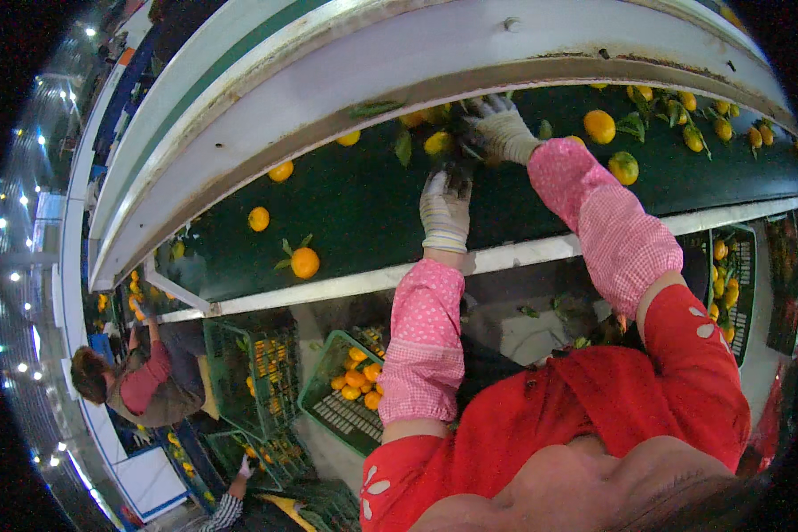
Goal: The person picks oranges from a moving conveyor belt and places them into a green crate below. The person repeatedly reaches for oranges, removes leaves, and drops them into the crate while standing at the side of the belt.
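Note:
My left hand [447, 203], in a striped knit glove with dark fingertips, reaches over a dark green conveyor belt [372, 206]. My right hand [503, 128], gloved the same way, is just beyond it, near the belt's far edge. Blur and shadow hide the fingers of both, so a grip on any fruit cannot be made out. Beside them lie a yellow-green citrus fruit [438, 143] and a loose green leaf [403, 147]. To the right of my right hand rest an orange citrus fruit [600, 126] and a greenish one [623, 168].
A white metal guard [439, 60] arches over the belt's far side; a pale rail [346, 287] edges the near side. Below stands a green plastic crate [336, 425] of oranges, with another crate [738, 299] at right. Two other people work at left, one in a vest [159, 399].

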`<control>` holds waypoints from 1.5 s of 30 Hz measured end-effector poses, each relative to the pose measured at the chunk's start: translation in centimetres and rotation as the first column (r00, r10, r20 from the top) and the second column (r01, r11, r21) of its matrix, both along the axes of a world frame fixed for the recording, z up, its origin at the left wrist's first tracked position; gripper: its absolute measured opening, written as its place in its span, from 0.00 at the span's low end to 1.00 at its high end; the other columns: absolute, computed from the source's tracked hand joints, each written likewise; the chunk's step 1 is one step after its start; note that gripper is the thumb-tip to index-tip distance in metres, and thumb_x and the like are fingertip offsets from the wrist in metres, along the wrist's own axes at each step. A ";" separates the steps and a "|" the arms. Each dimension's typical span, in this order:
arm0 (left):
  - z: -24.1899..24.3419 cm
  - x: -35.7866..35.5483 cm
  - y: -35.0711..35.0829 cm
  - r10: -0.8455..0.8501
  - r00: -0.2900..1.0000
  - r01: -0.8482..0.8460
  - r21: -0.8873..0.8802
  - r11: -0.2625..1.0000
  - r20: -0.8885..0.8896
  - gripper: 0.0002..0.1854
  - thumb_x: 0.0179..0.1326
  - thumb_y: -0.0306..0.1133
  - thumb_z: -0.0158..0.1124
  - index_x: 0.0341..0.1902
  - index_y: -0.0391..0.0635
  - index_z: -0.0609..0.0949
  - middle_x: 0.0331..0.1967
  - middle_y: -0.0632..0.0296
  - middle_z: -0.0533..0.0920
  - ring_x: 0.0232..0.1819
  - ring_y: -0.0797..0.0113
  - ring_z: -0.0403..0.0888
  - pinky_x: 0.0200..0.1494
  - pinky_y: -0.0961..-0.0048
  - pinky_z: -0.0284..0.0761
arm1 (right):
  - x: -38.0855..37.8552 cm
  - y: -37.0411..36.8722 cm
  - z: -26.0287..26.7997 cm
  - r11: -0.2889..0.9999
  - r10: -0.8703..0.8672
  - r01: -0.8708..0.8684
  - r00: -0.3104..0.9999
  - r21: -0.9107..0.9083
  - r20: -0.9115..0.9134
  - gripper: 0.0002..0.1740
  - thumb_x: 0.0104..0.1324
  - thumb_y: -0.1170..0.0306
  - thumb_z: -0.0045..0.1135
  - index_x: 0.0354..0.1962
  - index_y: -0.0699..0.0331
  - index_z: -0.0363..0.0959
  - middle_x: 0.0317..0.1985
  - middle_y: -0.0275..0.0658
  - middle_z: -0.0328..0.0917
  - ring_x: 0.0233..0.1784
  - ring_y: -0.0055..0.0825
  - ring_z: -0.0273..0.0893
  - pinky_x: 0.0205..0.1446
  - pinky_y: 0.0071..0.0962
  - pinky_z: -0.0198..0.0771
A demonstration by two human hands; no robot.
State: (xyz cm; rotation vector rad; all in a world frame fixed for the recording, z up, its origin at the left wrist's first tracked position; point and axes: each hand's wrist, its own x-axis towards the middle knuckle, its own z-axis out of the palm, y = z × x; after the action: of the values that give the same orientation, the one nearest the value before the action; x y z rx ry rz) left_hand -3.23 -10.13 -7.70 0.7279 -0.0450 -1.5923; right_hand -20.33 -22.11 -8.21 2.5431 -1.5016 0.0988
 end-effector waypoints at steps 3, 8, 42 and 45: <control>-0.4 2.6 1.6 -0.039 0.965 0.086 -0.173 0.981 0.259 0.12 0.68 0.35 0.53 0.50 0.44 0.77 0.50 0.57 0.80 0.52 0.59 0.75 0.62 0.56 0.66 | 2.1 3.4 2.8 0.961 0.272 -0.274 0.961 0.044 0.053 0.29 0.62 0.53 0.58 0.60 0.50 0.70 0.65 0.45 0.64 0.71 0.55 0.55 0.72 0.53 0.53; -2.1 1.7 0.6 -0.020 1.000 0.017 -0.115 0.993 -0.020 0.09 0.65 0.31 0.57 0.47 0.44 0.77 0.48 0.56 0.81 0.50 0.57 0.78 0.52 0.59 0.75 | -7.9 7.4 6.0 0.956 0.257 -0.261 0.965 0.137 0.043 0.33 0.59 0.58 0.62 0.62 0.53 0.66 0.65 0.46 0.64 0.72 0.55 0.52 0.73 0.53 0.53; 0.1 -1.2 0.7 -0.161 0.979 0.155 -0.054 0.986 -0.127 0.08 0.63 0.28 0.58 0.45 0.45 0.79 0.43 0.56 0.82 0.46 0.57 0.79 0.53 0.56 0.76 | -16.5 9.0 2.9 0.999 -0.044 0.039 0.938 0.021 0.342 0.28 0.58 0.72 0.62 0.57 0.60 0.68 0.58 0.48 0.72 0.65 0.47 0.66 0.68 0.42 0.63; -0.2 0.8 0.8 0.037 0.999 -0.037 -0.020 0.999 0.016 0.07 0.62 0.27 0.57 0.44 0.46 0.78 0.41 0.58 0.81 0.43 0.59 0.78 0.51 0.58 0.76 | -7.7 8.6 4.8 0.974 0.091 -0.158 0.927 0.160 0.365 0.30 0.58 0.72 0.62 0.60 0.60 0.67 0.61 0.48 0.69 0.66 0.48 0.65 0.71 0.42 0.60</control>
State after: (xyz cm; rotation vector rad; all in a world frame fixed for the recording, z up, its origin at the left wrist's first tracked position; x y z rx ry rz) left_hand -2.41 -9.29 -7.95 0.7227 -0.0587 -1.5489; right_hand -28.00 -13.48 -3.40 2.8942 -1.5254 0.4837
